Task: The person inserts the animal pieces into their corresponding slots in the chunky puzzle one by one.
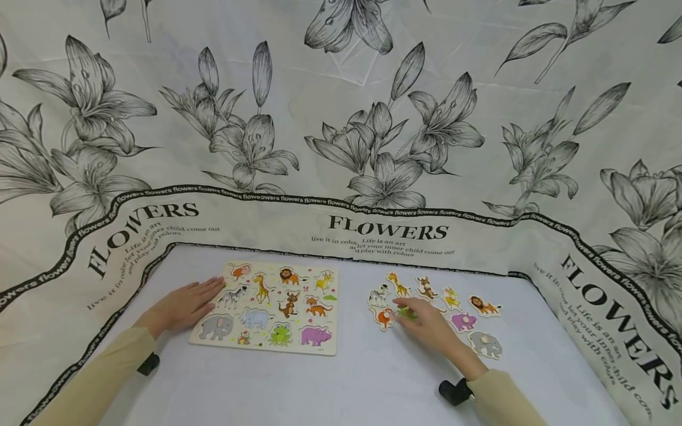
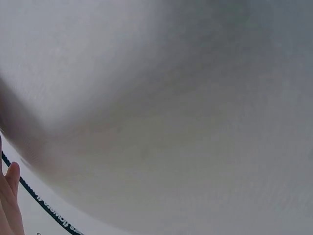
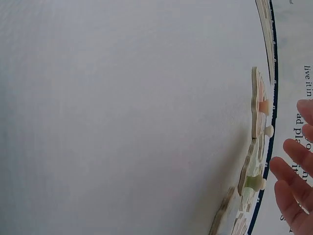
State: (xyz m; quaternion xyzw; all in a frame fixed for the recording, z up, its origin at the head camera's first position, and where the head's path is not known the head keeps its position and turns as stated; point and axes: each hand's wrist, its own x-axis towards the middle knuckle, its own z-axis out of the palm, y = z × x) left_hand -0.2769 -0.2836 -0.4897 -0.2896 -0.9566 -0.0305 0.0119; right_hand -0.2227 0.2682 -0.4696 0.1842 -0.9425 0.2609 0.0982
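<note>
My left hand [image 1: 183,305] lies with straight fingers at the left edge of a wooden animal puzzle board [image 1: 199,337]. In the left wrist view, only part of a hand [image 2: 11,200] shows in the lower left corner. To the right of the board, my right hand [image 1: 428,325] reaches over a green frog piece [image 1: 409,313] and partly covers it. An orange piece [image 1: 383,318] lies just left of its fingertips. The right wrist view shows the fingers [image 3: 291,181] loosely spread, apart from the green knob [image 3: 253,182] and the orange knob [image 3: 264,106].
Around the right hand lie loose zebra [image 1: 378,294], giraffe [image 1: 398,286], kangaroo [image 1: 426,287], yellow deer-like [image 1: 451,298], lion [image 1: 483,305], purple hippo [image 1: 463,321] and grey elephant [image 1: 486,344] pieces. A flower-printed cloth [image 1: 383,236] rises behind the white tabletop [image 1: 357,384].
</note>
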